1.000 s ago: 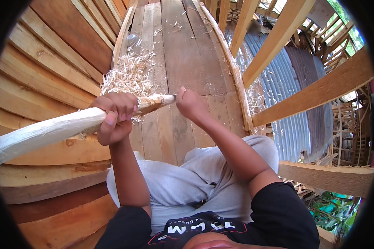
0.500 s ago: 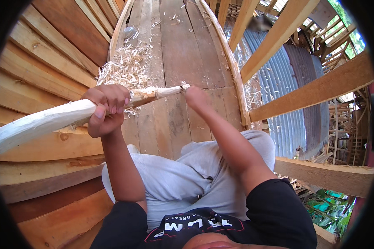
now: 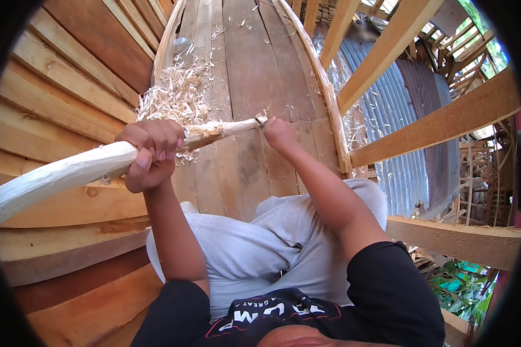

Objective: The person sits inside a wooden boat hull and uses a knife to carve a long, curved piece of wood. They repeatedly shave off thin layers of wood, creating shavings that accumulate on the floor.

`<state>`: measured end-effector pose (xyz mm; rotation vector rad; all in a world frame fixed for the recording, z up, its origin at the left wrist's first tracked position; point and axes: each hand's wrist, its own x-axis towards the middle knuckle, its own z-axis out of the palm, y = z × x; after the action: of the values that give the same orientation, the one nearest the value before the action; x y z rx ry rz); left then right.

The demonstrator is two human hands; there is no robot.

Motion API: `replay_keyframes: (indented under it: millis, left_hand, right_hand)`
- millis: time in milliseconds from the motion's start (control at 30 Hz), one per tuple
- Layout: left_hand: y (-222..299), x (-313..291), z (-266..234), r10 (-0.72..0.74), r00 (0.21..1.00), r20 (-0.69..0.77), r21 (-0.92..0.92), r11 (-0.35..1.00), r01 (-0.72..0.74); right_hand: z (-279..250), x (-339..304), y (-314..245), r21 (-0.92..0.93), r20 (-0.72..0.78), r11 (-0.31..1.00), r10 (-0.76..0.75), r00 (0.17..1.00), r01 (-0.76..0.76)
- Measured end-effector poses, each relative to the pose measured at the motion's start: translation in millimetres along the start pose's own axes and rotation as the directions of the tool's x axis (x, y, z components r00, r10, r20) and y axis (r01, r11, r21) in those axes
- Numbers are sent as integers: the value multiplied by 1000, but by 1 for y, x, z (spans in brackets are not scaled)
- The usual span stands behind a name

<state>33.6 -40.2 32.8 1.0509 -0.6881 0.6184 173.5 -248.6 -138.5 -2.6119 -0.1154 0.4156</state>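
A long, pale, peeled wooden pole runs from the left rim toward the middle, with a browner patch past my grip and a narrow far end. My left hand is closed around it, thumb on the near side. At the pole's thin tip my right hand is a closed fist. A small dark piece and a curled wood shaving show between fist and tip. Whatever the fist grips is mostly hidden by its fingers.
Wood shavings lie heaped on the plank floor, with a small round container beyond them. Stacked boards line the left. Wooden posts and corrugated metal sheets stand on the right. My legs are folded in front.
My right fist has shifted slightly right, and the shaving at the pole's tip stands up more. My left hand keeps its hold on the pole. The whole view has shifted a little.
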Motion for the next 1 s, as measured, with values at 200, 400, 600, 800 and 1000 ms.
replay_keyframes:
  millis: [200,400,600,800,1000]
  left_hand:
    - [4,1,-7,-1,996,89,2,1000,1]
    - [5,2,-10,-13,994,109,-17,1000,15]
    - [8,1,-6,-45,999,-13,21,999,45]
    - [2,-2,-17,-67,997,40,5,998,66]
    - [-2,6,-13,-80,991,110,-24,996,83]
  right_hand:
    - [-14,-33,-34,43,59,993,-108,992,106]
    - [4,-16,-20,101,-54,983,-146,988,151]
    - [15,7,3,-143,-211,984,-137,968,108]
    - [7,13,7,-265,-346,959,-190,919,98]
    - [-4,9,7,-251,-326,965,-153,933,70]
